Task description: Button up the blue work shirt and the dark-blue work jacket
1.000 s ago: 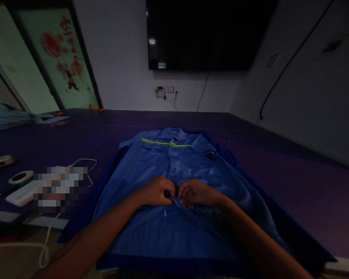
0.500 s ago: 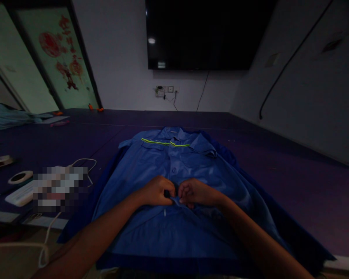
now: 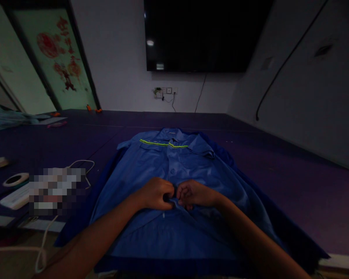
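Observation:
A blue work shirt (image 3: 174,166) with a yellow-green reflective stripe across the chest lies flat, front up, on a dark purple surface (image 3: 279,170). My left hand (image 3: 155,193) and my right hand (image 3: 193,193) meet over the middle of the shirt's front placket. Both are closed in a pinch on the fabric edges there, fingertips almost touching. A small button shows higher up on the placket. What sits between the fingertips is too small and dark to make out.
To the left lie a roll of tape (image 3: 15,179), a white power strip (image 3: 16,197) and a white cable (image 3: 81,164). A dark screen (image 3: 203,35) hangs on the far wall above a socket (image 3: 164,91). More cloth (image 3: 2,119) lies at far left.
Both hands stay pinched at the same spot on the placket. The view has tilted slightly, so everything sits a little lower in the picture.

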### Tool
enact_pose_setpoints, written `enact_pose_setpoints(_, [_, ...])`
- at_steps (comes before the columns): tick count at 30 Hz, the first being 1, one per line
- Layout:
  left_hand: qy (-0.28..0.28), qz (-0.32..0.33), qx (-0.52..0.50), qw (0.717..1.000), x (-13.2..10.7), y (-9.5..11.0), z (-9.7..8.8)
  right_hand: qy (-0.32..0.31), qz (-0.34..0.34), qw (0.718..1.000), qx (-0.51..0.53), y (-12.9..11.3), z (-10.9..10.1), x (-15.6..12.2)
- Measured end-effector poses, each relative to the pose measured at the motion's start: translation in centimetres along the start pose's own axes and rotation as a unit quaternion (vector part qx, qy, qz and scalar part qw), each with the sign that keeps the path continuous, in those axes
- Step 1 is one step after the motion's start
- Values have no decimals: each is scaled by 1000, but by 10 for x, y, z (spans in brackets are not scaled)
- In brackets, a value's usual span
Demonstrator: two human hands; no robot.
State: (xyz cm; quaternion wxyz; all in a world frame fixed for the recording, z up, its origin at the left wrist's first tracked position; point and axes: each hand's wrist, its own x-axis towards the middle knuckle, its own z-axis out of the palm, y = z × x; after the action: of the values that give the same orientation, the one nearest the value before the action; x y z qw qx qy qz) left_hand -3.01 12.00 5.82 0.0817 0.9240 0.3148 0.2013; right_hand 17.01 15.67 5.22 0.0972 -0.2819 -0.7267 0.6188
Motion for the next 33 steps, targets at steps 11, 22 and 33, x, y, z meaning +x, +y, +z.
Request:
enact_pose_setpoints(11, [-23,7,60,998,1,5,4,-3,1,1000,12,2,-1,1])
enact_pose_setpoints(22, [-34,34,95,994,0,8,9,11,7,1000,-4,4,0,3])
enact_pose_setpoints(33, [-70,49,143,986,1,10,12,16,3,1000,-11,7,0,5])
